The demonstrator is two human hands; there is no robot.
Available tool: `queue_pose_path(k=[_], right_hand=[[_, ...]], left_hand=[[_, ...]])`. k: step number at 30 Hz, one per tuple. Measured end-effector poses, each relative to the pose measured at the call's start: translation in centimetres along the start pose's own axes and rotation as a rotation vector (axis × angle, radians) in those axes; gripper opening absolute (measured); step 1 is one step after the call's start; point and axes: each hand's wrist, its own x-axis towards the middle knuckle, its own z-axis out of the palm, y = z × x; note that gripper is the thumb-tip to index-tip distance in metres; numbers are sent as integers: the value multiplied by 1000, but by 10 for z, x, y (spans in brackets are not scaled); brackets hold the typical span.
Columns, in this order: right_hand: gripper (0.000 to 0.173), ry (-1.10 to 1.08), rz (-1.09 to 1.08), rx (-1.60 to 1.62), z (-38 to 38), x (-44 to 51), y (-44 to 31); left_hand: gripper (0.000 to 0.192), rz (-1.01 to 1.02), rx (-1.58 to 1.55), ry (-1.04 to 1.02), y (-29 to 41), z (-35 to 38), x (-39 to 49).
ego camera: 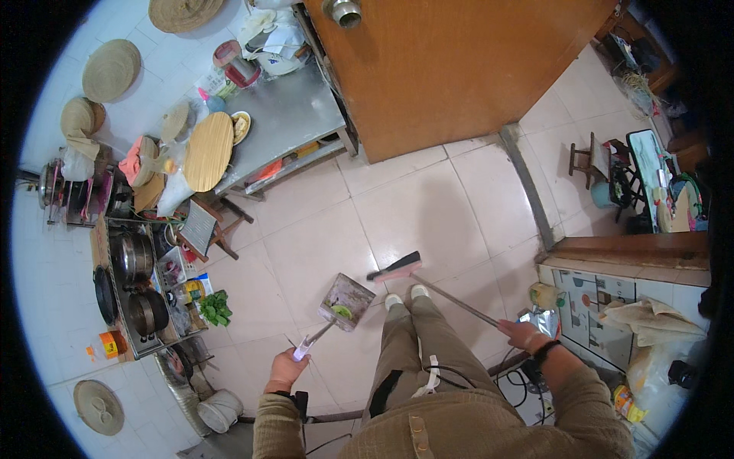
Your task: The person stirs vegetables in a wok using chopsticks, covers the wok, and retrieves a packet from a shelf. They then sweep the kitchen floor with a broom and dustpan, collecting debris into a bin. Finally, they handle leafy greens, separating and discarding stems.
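My left hand (pixel 288 368) grips the pale purple handle of a dustpan (pixel 356 298). Its pan rests on or just above the tiled floor, left of my feet. Inside the pan lies a piece of green leaf (pixel 342 311) with some small dark scraps. In my right hand (pixel 519 333) is the long stick of a broom (pixel 453 295), held near its upper part. The pink broom head with dark bristles (pixel 404 265) is by the toes of my white shoes, to the right of the pan and apart from it.
A metal worktable (pixel 287 109) holding a round slatted board (pixel 209 152) stands at the upper left. Below it are a small folding stool (pixel 200 229), a rack with pots (pixel 135 258) and leafy greens (pixel 215 308). A wooden door (pixel 453 69) stands ahead, beside a doorway with a dark threshold (pixel 530 189).
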Motion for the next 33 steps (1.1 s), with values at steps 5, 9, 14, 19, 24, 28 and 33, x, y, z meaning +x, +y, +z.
queue_pose_path(k=[5, 9, 14, 19, 24, 28, 33], right_hand=[[69, 82, 162, -138, 42, -52, 49], [32, 352, 268, 112, 22, -5, 64], [13, 228, 582, 826, 20, 58, 7], [48, -41, 447, 715, 103, 35, -140], [62, -300, 284, 1155, 105, 12, -195], [71, -249, 381, 1394, 86, -40, -182], [61, 31, 513, 1463, 77, -85, -138]], left_hand=[[33, 78, 129, -97, 7, -11, 2], [36, 126, 166, -127, 21, -4, 2], [34, 173, 282, -58, 38, 16, 4], [32, 237, 316, 14, 41, 26, 4], [33, 198, 354, 5, 40, 29, 2], [33, 207, 337, 14, 31, 29, -7], [32, 181, 316, 19, 11, 31, -16]])
